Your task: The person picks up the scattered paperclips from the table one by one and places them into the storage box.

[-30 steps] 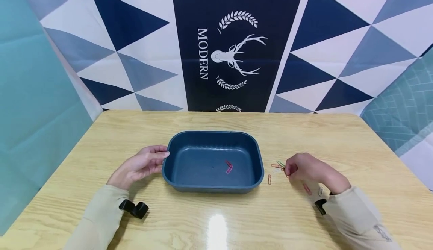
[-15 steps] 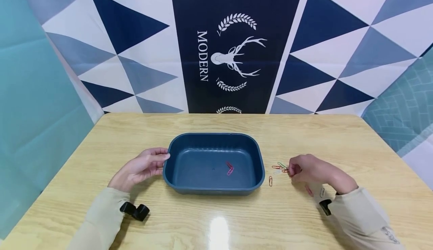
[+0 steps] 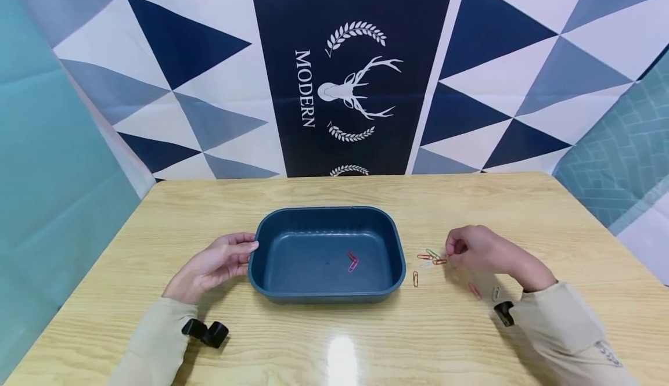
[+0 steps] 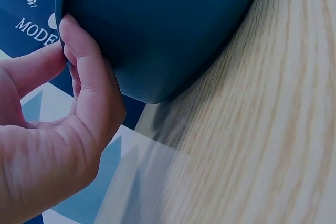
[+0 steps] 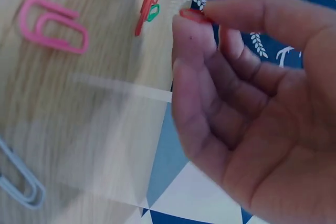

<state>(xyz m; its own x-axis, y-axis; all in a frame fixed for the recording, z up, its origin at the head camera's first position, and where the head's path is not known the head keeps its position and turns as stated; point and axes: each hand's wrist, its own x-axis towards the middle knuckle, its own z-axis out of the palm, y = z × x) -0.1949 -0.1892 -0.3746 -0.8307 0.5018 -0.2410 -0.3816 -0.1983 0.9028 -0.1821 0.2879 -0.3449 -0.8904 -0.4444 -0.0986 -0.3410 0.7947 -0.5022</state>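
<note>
At the left end of a dark blue plastic basin, my left hand pinches the rim, thumb on one side and fingers on the other, as the left wrist view confirms. My right hand, right of the basin, pinches a small red paper clip between thumb and index fingertip. Two pink-red paper clips lie on the basin's floor. Beside my right fingertips are a green paper clip, a white one and orange-red ones.
A single orange-red clip lies close to the basin's right side. Below my right hand are a pink clip and a whitish clip on the wooden table. A patterned cloth hangs behind the table.
My right hand has drawn back from the clip group and risen slightly, with a red paper clip in its fingertips. My left hand stays on the basin rim. The head view has shifted slightly.
</note>
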